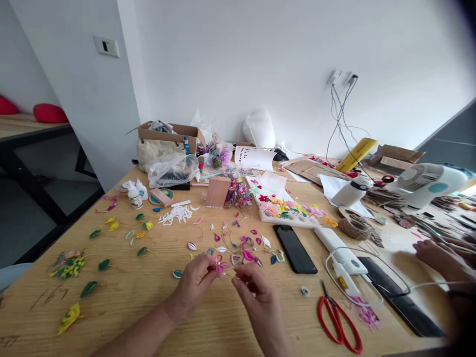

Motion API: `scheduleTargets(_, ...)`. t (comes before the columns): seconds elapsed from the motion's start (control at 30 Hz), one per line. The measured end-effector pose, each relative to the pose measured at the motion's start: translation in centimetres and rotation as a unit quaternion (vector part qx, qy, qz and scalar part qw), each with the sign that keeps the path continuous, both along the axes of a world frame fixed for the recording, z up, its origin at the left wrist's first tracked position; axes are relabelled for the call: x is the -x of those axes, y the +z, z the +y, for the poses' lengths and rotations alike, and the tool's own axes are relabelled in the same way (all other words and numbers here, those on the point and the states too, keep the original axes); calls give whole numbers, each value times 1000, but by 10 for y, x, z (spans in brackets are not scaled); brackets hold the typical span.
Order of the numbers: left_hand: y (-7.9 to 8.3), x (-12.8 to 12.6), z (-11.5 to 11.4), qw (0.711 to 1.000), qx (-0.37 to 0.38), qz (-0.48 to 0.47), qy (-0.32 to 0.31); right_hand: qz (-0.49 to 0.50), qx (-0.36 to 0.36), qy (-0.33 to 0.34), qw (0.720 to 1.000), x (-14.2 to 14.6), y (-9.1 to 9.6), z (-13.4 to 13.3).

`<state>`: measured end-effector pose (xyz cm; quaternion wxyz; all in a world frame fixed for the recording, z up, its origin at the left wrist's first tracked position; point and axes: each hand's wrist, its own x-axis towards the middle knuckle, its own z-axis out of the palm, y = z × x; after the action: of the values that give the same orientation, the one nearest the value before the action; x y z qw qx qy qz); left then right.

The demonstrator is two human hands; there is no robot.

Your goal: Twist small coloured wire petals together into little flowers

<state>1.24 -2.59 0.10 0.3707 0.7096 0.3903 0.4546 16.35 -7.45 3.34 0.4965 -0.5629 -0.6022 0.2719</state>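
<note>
Low over the front middle of the table, my left hand (197, 276) pinches a small pink flower (222, 266) between thumb and fingertips. To its right my right hand (256, 288) is closed in a pinch at a thin pale stem or thread (229, 275) that runs out from the flower. Behind both hands lie many loose petal loops, pink, white and purple, among them a magenta petal (249, 256) and a striped pale one (192, 246). A dark green oval piece (177, 273) sits just left of my left hand.
A black phone (295, 249), a white power strip (340, 252) and red-handled scissors (337, 317) lie to the right. Green and yellow leaves (89, 288) spread across the left. Finished flowers stand in a white foam block (290, 219). Another person's hand (441, 258) works at far right.
</note>
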Motion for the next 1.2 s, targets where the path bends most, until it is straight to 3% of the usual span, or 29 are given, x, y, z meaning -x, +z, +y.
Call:
scheduleTargets(0.1,0,1,1,997,-73,31,2,93,-9,23,995,26,-6,13)
scheduleTargets(0.27,-6,0,2,992,-120,42,9,204,-11,37,978,32,-15,23)
scheduleTargets(0.47,-9,-3,0,1000,-5,-1,-14,229,37,64,971,27,-15,29)
scheduleTargets(0.67,-7,-9,2,991,117,-16,-57,248,64,54,965,9,8,46)
scheduleTargets(0.83,-20,-9,4,995,59,70,-48,211,63,-55,974,-32,38,97)
scheduleTargets(0.93,-22,-10,4,992,13,117,-53,216,74,-87,970,-53,47,138)
scheduleTargets(1.2,-23,-13,7,978,-127,145,-82,152,131,-161,966,-77,20,218)
